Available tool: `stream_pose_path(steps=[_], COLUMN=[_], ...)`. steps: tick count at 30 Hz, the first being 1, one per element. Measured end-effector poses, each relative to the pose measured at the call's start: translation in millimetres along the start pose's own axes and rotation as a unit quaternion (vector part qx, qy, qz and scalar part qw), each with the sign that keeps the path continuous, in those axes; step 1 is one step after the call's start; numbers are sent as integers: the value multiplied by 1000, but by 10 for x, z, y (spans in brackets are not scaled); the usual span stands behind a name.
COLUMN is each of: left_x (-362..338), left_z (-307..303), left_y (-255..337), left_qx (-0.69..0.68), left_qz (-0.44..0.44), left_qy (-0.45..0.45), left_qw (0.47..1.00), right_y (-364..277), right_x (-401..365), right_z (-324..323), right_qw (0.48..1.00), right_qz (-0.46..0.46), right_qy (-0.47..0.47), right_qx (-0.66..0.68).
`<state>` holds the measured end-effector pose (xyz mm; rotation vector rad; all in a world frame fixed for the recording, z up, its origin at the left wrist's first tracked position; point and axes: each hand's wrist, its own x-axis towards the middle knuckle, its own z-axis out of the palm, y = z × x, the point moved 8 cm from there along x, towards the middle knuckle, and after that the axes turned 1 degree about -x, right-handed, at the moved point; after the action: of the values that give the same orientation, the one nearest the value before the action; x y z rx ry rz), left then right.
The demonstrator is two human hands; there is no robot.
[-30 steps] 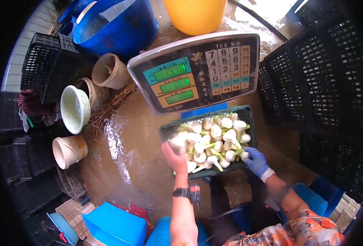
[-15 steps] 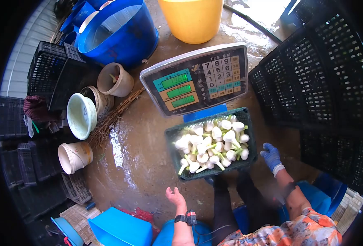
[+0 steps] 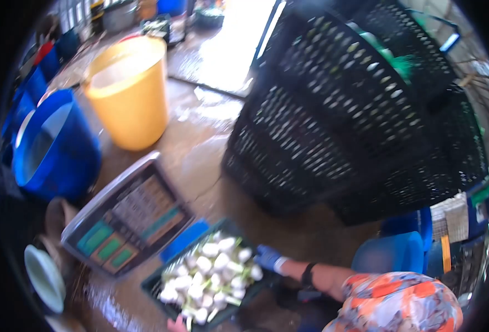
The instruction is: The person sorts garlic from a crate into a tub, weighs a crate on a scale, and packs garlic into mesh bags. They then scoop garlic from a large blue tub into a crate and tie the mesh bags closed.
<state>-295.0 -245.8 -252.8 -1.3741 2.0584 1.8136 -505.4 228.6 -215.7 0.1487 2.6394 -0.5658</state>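
A dark green plastic crate [image 3: 150,283] full of white garlic bulbs [image 3: 214,276] with short green stems sits at the lower middle, beside the scale display. My right hand [image 3: 268,259], in a blue glove with a white cuff, is closed at the crate's right rim. Only a bit of my bare left hand [image 3: 176,324] shows at the bottom edge, against the crate's near left side; its fingers are blurred. The scale display [image 3: 128,216], with a keypad and three green readouts, stands tilted just beyond the crate.
Large black perforated crates [image 3: 322,122] stand stacked on the right. A yellow bucket [image 3: 128,99] and a blue barrel [image 3: 62,149] stand at the back left, with a pale green basin [image 3: 44,279] nearer. Blue tubs [image 3: 388,252] are at the right behind my arm. The floor is wet.
My view has swung right, so the scale and the crate now appear lower and further left. Both hands, apart from the crate before, are now at its sides.
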Motion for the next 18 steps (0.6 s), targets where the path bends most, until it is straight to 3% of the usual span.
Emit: stream_pose_path(steps=[2, 3, 7, 9, 10, 13, 14, 16, 18], left_x=[-225, -187, 161, -85, -183, -391, -415, -650, -1042], left_z=[-90, 7, 537, 242, 64, -206, -230, -237, -306], left_y=[210, 203, 490, 366, 283, 540, 534, 783, 916], left_qx=[154, 155, -47, -108, -16, 135, 130, 99, 77], left_qz=[-74, -72, 68, 100, 26, 104, 84, 8, -36], left_qy=[-20, -27, -67, -47, 33, 47, 41, -7, 0], left_qw=[985, 985, 994, 988, 999, 984, 987, 995, 996], right_y=[-182, -197, -331, -244, -371, -236, -219, -301, -287], right_x=[-45, -33, -4, 161, 65, -125, -177, -405, -724], right_z=[-174, -220, -283, -227, -292, -156, -240, -533, -786], right_qw=[975, 974, 982, 999, 991, 993, 996, 992, 990], right_qz=[118, 125, 99, -7, 3, 33, 21, 34, 30], right_qy=[-174, -169, -140, -24, -123, -97, -85, -117, -134], right_qx=[76, 82, 76, -22, -48, 58, 5, 26, 26])
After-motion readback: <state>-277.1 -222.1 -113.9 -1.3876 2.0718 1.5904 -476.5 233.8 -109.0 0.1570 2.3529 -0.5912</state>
